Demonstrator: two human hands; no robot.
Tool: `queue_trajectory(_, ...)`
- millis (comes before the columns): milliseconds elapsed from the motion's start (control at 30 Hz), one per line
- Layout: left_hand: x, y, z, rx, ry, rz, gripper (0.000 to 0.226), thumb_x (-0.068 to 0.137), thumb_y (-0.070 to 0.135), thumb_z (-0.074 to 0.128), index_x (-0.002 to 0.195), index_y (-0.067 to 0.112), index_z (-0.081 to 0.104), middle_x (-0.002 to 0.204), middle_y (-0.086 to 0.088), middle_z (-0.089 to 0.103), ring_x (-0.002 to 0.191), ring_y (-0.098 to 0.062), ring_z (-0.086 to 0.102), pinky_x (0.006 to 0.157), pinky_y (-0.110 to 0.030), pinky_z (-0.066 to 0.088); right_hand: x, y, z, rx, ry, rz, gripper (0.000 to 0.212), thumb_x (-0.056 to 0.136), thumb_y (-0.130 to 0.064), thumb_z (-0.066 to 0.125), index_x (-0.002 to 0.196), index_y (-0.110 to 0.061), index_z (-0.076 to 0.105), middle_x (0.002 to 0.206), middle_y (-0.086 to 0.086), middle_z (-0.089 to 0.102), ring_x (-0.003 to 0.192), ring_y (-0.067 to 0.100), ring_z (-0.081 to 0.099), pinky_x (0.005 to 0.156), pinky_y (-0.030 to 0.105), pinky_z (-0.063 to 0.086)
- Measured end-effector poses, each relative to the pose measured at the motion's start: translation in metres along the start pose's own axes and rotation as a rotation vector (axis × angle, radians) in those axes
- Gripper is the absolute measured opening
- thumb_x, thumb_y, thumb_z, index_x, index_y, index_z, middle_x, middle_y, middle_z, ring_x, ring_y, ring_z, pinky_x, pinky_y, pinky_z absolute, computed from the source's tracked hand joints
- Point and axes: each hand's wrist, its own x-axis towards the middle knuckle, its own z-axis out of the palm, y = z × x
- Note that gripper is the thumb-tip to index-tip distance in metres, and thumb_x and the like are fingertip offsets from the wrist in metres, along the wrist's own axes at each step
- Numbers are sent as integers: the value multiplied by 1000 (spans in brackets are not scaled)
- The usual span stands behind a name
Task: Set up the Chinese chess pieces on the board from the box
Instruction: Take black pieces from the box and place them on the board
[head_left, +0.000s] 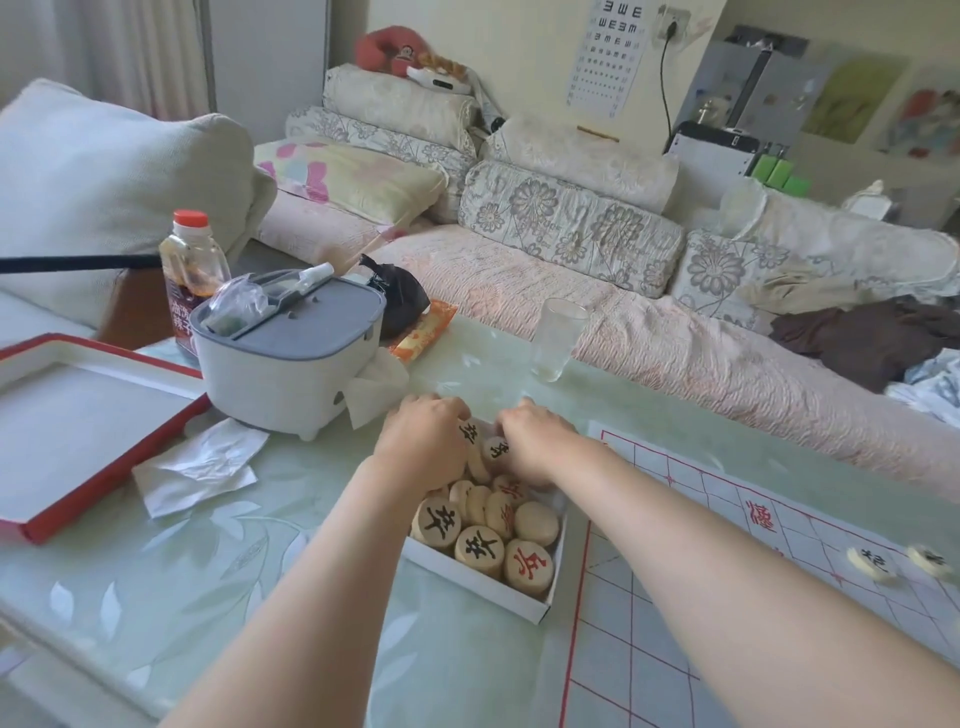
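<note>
A shallow white box (470, 586) sits on the table, filled with several round wooden chess pieces (478, 549) marked in black or red. Both my hands reach into its far end. My left hand (423, 441) is curled over the pieces there, with a black-marked piece (468, 432) at its fingertips. My right hand (532, 441) is curled beside it, over another black-marked piece (496, 448). Whether either piece is lifted I cannot tell. The paper board (701, 597) with red lines lies right of the box. Two pieces (872, 563) stand on it near the right edge.
A grey-lidded white container (291, 358) with a tissue stands left of the box, behind crumpled paper (200, 467). A red-rimmed box lid (78, 426) lies far left. A sauce bottle (189, 270), a drinking glass (558, 338) and a sofa with cushions (571, 223) are beyond.
</note>
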Motion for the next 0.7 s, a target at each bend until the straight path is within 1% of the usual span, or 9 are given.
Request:
queue_trajectory(133,8,-4,-4,-102,1,-59,37,90,27,52,127,26,55,121,-1,59,111,-22,53,93,-37,46,-6,9,0,179,72,-58,43,91,-28,68,127,-20,46,126,8,46,117,28,51,93,40,45)
queue_trajectory(200,11,-3,-8,-241,-17,-113,38,91,31,55,128,22,55,121,-2,61,109,-21,56,88,-31,47,-12,10,-4,292,113,-110,46,92,-31,68,131,-24,46,130,6,48,115,24,52,95,36,43)
queue_trajectory(333,9,3,-12,-408,-7,-158,41,87,45,59,120,21,60,108,1,67,88,-16,61,71,-27,46,-19,4,-14,528,243,-203,45,85,-24,75,126,-29,55,116,-8,53,81,7,53,76,23,40)
queue_trajectory(400,8,3,-12,-422,48,-183,36,87,48,58,112,22,65,95,2,70,80,-15,65,64,-27,51,-20,-2,-15,585,296,-220,46,83,-23,77,124,-31,58,114,-10,59,77,3,56,70,20,42)
queue_trajectory(467,7,0,-14,-427,66,-229,30,88,45,56,104,22,67,86,1,70,76,-15,65,59,-25,50,-19,-8,-14,598,311,-230,49,81,-24,77,126,-30,59,115,-11,61,76,2,56,71,18,43)
queue_trajectory(533,5,-2,-18,-416,73,-279,23,90,36,55,99,20,68,86,-1,69,75,-18,64,57,-25,49,-17,-14,-11,584,277,-218,53,83,-27,75,133,-29,56,118,-10,60,81,4,55,78,23,44)
queue_trajectory(600,4,-4,-22,-415,107,-315,21,89,28,53,100,18,67,90,-5,68,76,-24,65,64,-29,54,-13,-19,-8,483,217,-164,46,90,-34,67,135,-32,55,124,-6,60,100,13,58,87,32,47)
queue_trajectory(667,4,-7,-25,-401,146,-329,24,88,24,51,105,16,66,97,-8,68,81,-28,66,72,-34,56,-9,-22,-5,324,152,-47,38,94,-43,56,131,-33,58,129,-1,61,116,22,57,89,34,46)
queue_trajectory(700,5,-8,-27,-381,158,-330,25,88,22,51,107,15,66,100,-9,68,85,-29,65,75,-35,56,-8,-24,-4,278,126,13,38,95,-48,52,129,-32,59,129,1,62,119,25,56,87,34,44)
